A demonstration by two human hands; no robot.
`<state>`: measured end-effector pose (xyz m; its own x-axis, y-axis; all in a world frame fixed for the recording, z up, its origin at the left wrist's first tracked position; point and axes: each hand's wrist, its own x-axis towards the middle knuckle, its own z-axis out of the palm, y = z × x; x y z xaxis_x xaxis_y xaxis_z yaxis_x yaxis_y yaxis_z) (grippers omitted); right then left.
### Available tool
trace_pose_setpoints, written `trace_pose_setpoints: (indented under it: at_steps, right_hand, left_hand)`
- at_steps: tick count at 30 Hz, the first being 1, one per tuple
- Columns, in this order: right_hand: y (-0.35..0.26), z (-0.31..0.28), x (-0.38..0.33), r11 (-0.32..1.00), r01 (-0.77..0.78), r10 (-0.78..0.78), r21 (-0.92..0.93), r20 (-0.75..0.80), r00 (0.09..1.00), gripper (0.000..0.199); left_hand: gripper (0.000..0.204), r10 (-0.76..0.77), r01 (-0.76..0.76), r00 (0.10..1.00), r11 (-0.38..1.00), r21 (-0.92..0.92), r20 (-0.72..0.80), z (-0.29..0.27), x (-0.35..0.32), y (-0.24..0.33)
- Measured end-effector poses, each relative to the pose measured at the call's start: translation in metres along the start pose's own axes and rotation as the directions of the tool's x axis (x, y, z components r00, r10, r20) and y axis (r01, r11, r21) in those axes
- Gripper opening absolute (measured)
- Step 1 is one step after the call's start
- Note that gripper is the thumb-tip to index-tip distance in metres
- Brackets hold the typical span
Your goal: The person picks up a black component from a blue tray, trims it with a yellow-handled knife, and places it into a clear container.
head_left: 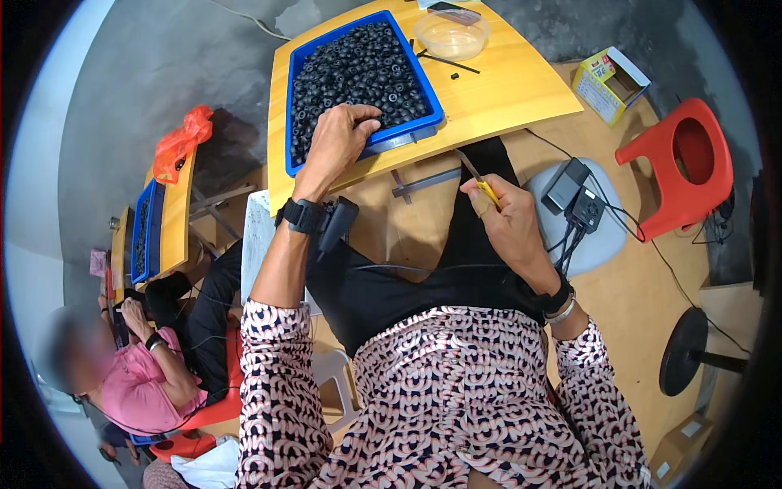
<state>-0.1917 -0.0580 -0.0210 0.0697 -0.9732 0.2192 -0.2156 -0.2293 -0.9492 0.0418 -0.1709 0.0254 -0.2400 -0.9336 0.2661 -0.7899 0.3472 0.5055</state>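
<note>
Left grip point(338, 138) in one blue tray point(423, 90); right grip point(509, 213) holds one tool point(481, 181).

clear plastic bowl point(450, 34) at worktop's far edge | red plastic stool point(683, 167) on floor, right | small open carton point(609, 83) near it | orange bag point(181, 142) left | co-worker in pink point(138, 383) lower left

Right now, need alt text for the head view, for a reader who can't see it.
Seen from above, a seated person's left hand reaches into a blue tray of small black rings on a yellow table, while the right hand grips a thin yellow-handled tool. A clear plastic bowl sits behind the tray, a red stool to the right.
</note>
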Motion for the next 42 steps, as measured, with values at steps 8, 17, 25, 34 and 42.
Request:
trace_pose_setpoints:
  at_steps: [8,17,25,34,42]
  right_hand:
    - [0.000,-0.002,-0.004,0.998,-0.039,0.039,0.041,0.009,0.999,0.020]
    - [-0.004,0.000,-0.011,0.996,-0.036,0.035,0.083,0.012,0.999,0.021]
    - [-0.031,-0.005,-0.025,0.978,-0.101,0.080,0.183,0.117,0.990,0.032]
    - [-0.044,-0.006,-0.041,0.980,-0.007,-0.006,0.201,0.064,0.998,0.024]
    - [-0.046,-0.006,-0.048,0.987,0.153,-0.154,0.052,0.023,0.988,0.021]
  left_hand:
    - [0.014,-0.138,0.133,0.982,0.990,-0.044,-0.127,-0.002,-0.002,-0.017]
    - [0.021,-0.337,0.155,0.940,0.277,-0.948,0.055,-0.023,-0.042,-0.004]
    - [0.032,-0.084,0.219,0.948,-0.525,-0.822,0.306,0.003,-0.107,0.046]
    - [0.031,-0.043,0.298,0.939,-0.399,-0.867,0.342,0.014,-0.136,0.070]
    - [0.027,-0.097,0.225,0.967,-0.105,-0.969,0.235,0.009,-0.151,0.072]
